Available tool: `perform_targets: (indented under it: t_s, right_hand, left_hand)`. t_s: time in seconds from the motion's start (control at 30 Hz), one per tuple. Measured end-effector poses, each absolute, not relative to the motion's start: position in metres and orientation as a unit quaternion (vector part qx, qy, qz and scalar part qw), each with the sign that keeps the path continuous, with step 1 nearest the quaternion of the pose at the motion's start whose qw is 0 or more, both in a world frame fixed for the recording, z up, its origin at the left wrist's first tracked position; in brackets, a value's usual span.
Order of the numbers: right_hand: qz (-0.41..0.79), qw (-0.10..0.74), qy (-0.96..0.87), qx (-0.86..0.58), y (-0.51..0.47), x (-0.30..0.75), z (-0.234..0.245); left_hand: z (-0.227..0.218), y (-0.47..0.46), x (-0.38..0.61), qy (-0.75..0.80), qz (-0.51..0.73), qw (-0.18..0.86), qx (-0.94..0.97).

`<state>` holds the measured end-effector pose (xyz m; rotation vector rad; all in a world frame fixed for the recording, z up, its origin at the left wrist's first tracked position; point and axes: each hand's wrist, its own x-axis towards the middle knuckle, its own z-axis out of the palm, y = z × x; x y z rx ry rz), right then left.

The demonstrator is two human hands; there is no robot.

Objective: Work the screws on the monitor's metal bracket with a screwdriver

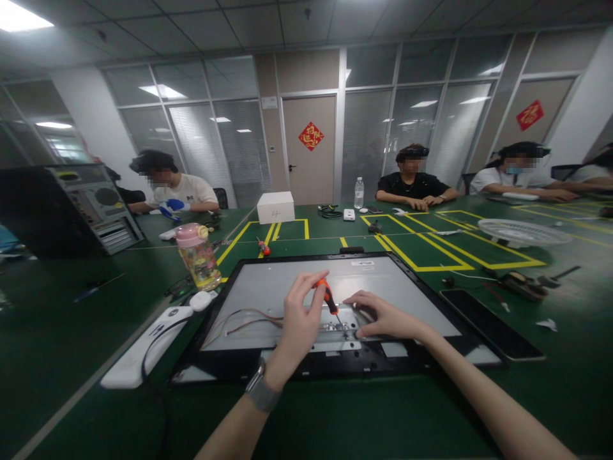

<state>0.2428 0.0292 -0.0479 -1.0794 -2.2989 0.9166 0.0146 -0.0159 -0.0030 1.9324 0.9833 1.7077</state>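
Note:
My left hand [302, 313], with a watch on its wrist, is closed around the red and black handle of a screwdriver [328, 298]. The screwdriver's shaft points down, tip at a narrow metal bracket [330, 327] on the back of a flat display panel [268, 281]. To the right of the shaft, my right hand [383, 317] holds the bracket's right end, thumb on the near side and curved fingers on the far side. Thin wires [244, 314] run left from the bracket across the grey panel. Whether a screw sits under the tip is too small to tell.
Left of the panel are a white power strip [146, 351], a drink bottle [197, 259] and a computer case [71, 207]. A black phone-like slab [488, 324] lies close on the right. Beyond stand a white box [276, 207] and several seated people.

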Motion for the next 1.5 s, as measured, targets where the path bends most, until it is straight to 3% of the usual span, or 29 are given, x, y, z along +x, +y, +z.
perform_targets:
  t_s: [0.13, 0.33, 0.67, 0.93, 1.5]
  right_hand:
    - [0.331, 0.219, -0.832, -0.388, 0.0295, 0.2429, -0.0485]
    - [0.333, 0.22, -0.834, -0.38, 0.0304, 0.2435, -0.049]
    - [0.322, 0.215, -0.837, -0.387, 0.0303, 0.2443, -0.0497]
    - [0.318, 0.218, -0.841, -0.378, 0.0313, 0.244, -0.0498]
    - [0.323, 0.214, -0.836, -0.388, 0.0292, 0.2435, -0.0476]
  left_hand:
    - [-0.002, -0.017, 0.0148, 0.327, 0.604, 0.223, 0.692]
    - [-0.0021, -0.0147, 0.0136, 0.348, 0.622, 0.188, 0.676]
    - [0.0011, -0.0178, 0.0131, 0.299, 0.583, 0.3, 0.694]
    - [-0.0033, -0.0171, 0.0149, 0.355, 0.609, 0.173, 0.688]
    - [-0.0019, -0.0187, 0.0128, 0.34, 0.584, 0.18, 0.715]
